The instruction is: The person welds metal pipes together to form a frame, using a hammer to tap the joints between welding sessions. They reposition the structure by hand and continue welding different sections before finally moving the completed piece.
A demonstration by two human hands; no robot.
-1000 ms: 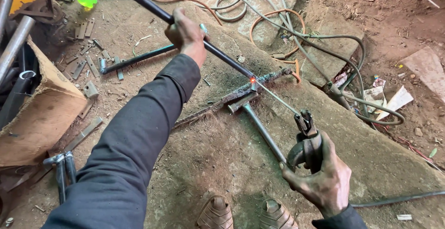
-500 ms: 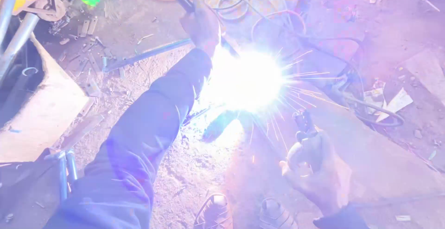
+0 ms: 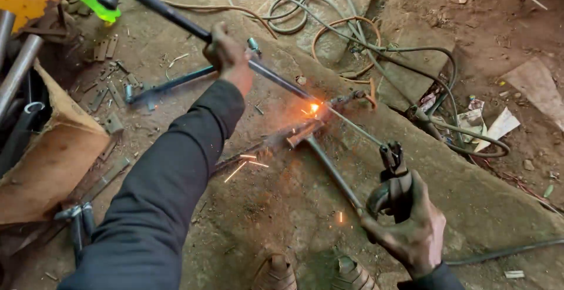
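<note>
Brown cardboard is forming the one container in view, a box [image 3: 53, 161] at the left edge of the frame, and dark metal pipes [image 3: 17, 84] are being held in it, leaning out of its open top; what lies deeper inside cannot be told. A long dark steel rod [image 3: 176, 18] is being gripped by the left hand [image 3: 226, 52], whose fingers are wrapped fully round it, the arm being stretched forward in a dark sleeve with the hand well ahead of the body. The rod is being held slantwise above the concrete slab [image 3: 470, 190], its lower end meeting the glowing orange weld point [image 3: 314, 108]. A welding electrode holder [image 3: 392, 175] is being clenched in the right hand [image 3: 411, 231], low at the right and near the body, wrist turned upward. A thin electrode [image 3: 352, 126] is being pointed from the holder's clamp up and left to the glowing spot. Short orange sparks [image 3: 244, 163] are being thrown onto the slab. A second rod [image 3: 329, 169] is lying on the slab under the joint. Coiled cables [image 3: 329, 14] are lying beyond, on the dirt, well apart from both hands.
</note>
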